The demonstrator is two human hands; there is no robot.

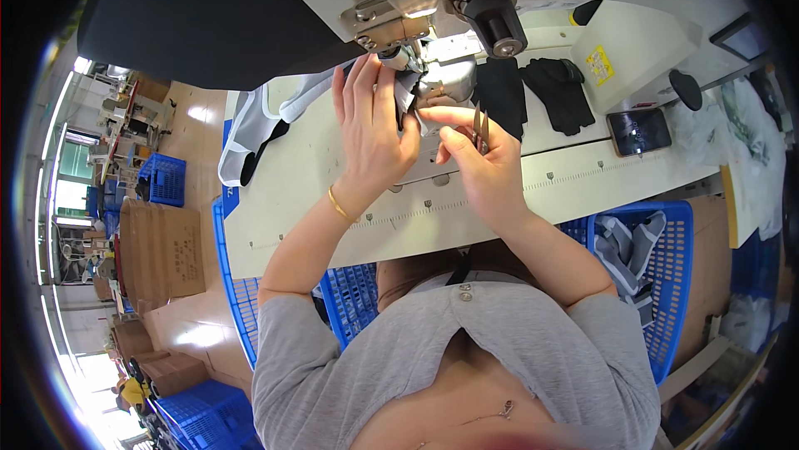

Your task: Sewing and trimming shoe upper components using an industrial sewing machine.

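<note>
At the sewing machine [404, 51], my left hand [370, 130] lies with its fingers stretched forward over a piece of grey, white and black fabric [405, 91] beside the needle area. The fabric partly hides under those fingers, and its grey-white strap-like length [250, 134] trails left across the table. My right hand [487, 155] keeps a pair of small scissors [480, 130] in its curled fingers, blades pointing away from me. Its index finger reaches left to the fabric's edge, close to my left thumb.
Black fabric pieces [553, 92] and a phone [639, 132] lie right of the machine on the white table [333, 225], which has a ruler scale. Blue baskets [666, 284] stand below, one with grey pieces. Cardboard boxes [162, 246] sit on the floor at left.
</note>
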